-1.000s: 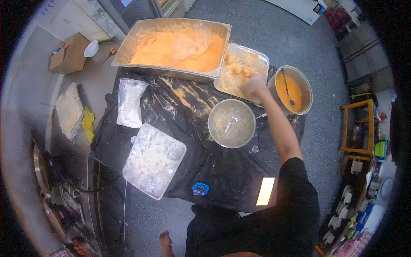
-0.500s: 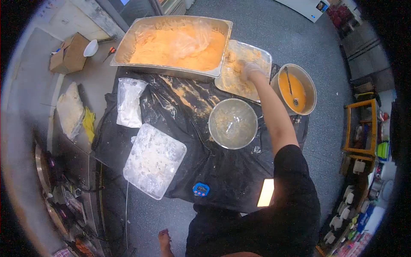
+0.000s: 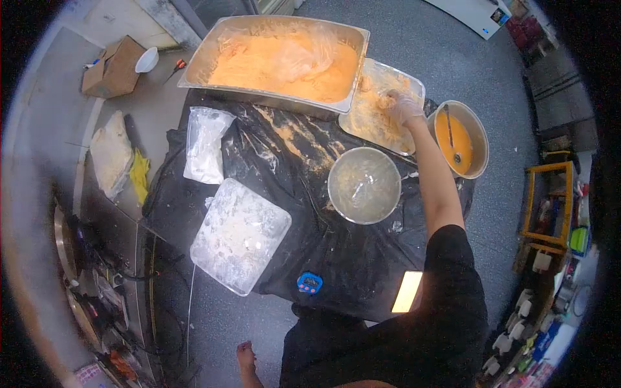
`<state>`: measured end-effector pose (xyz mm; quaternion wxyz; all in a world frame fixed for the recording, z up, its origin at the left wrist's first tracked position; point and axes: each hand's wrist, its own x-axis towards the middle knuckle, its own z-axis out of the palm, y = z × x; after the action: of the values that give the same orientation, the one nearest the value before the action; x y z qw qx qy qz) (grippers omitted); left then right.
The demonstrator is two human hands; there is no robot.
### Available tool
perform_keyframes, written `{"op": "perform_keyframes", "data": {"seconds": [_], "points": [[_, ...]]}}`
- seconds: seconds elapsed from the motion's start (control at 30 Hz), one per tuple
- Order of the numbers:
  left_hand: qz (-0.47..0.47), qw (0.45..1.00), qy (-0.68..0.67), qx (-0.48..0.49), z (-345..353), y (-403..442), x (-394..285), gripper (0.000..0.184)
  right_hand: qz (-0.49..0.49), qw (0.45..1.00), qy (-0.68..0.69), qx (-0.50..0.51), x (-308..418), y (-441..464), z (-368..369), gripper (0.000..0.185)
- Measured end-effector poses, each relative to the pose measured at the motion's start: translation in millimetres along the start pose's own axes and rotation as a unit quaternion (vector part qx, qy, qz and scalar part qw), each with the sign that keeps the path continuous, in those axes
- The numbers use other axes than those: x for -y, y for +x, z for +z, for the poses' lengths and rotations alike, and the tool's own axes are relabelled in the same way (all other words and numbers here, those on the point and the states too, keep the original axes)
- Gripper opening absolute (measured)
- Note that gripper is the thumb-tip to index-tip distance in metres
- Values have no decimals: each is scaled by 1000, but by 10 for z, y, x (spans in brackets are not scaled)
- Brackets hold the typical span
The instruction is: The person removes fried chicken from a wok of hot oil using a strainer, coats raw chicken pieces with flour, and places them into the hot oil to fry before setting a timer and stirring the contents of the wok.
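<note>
My right hand [image 3: 406, 108], in a clear glove, is over the crumb-covered metal tray [image 3: 374, 129] at the upper right. Its fingers are drawn together at a small crumb-coated lump, and what they hold is too small to make out. Low in the view my left hand [image 3: 246, 354] hangs beside my body, bare, with its fingers curled and nothing visible in them. Left of the crumb tray stands a deep metal pan [image 3: 259, 97] of orange crumbs with clear plastic on top. A pot [image 3: 480, 152] of orange liquid with a ladle is right of my right hand.
A metal bowl [image 3: 364, 185] stands mid-table. Further left are a floury tray [image 3: 240, 236] and a bag of white powder [image 3: 207, 145]. A blue timer [image 3: 310, 282] and a lit phone [image 3: 407, 291] lie near the front edge. A cardboard box [image 3: 115, 68] sits at the upper left.
My right hand has shifted over the crumb tray, and fewer lumps show on the tray than a second ago. The whole view has moved slightly. My left hand still hangs low.
</note>
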<state>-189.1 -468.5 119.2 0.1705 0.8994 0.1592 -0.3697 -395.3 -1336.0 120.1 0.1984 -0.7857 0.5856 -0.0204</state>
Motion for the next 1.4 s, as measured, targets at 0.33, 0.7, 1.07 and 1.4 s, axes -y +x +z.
{"op": "perform_keyframes", "data": {"seconds": [0.33, 0.7, 1.07, 1.4], "points": [[42, 994, -101, 1, -15, 162, 293, 31, 57, 889, 453, 37, 86, 394, 93, 41], [161, 987, 21, 10, -70, 135, 439, 35, 76, 989, 88, 92, 384, 1369, 573, 52], [8, 998, -55, -26, -22, 225, 241, 29, 21, 987, 158, 17, 291, 1285, 707, 76], [8, 999, -45, -20, -40, 358, 246, 25, 5, 976, 179, 124, 340, 998, 352, 80]]}}
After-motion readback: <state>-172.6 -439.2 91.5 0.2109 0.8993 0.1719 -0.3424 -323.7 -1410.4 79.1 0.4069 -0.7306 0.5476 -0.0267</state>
